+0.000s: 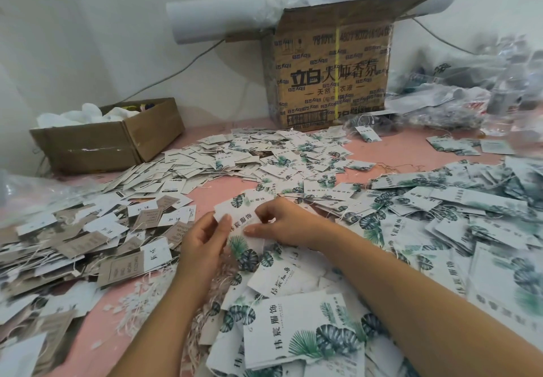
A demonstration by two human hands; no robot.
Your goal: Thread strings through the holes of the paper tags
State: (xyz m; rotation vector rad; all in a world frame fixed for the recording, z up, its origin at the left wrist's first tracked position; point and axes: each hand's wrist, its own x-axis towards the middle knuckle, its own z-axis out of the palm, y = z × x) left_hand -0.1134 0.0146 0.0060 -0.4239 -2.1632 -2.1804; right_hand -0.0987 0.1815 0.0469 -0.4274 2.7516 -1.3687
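Note:
A white paper tag [238,223] with green leaf print and black lettering is held between both hands at the middle of the pink table. My left hand [202,241] grips its left edge, thumb on top. My right hand [286,223] pinches its right side with curled fingers. Its top left corner, where a hole would be, lies above my left thumb; I cannot make out a hole or string there. Loose white strings [138,297] lie on the table below my left forearm. Below my hands lies a heap of the same leaf tags [296,329].
Brown and white tags [88,238] are piled at the left, small tags [235,156] spread behind, more leaf tags [458,218] at the right. A low open carton [111,138] stands back left, a tall printed carton [329,73] at the back, plastic bags [470,94] back right.

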